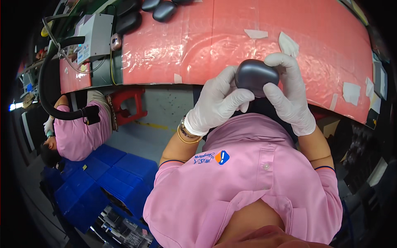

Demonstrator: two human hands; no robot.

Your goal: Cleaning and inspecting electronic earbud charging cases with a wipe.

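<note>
A smooth dark grey rounded case (257,76) is held up in both my hands, just in front of the near edge of the red-covered table (165,53). My left hand (215,101), in a white glove, grips its left side, the thumb along the lower edge. On the other side my right hand (291,99), also gloved in white, pinches it between thumb and fingers. The case's underside is hidden from view. Several similar dark rounded cases (164,11) lie at the far left of the table.
White scraps (288,44) lie on the red cover, with another scrap (351,93) at right. A pale box-shaped device (96,37) and a black hose (45,87) stand left. Beyond are a red stool (134,105), a co-worker in pink (82,132) and blue bins (115,169).
</note>
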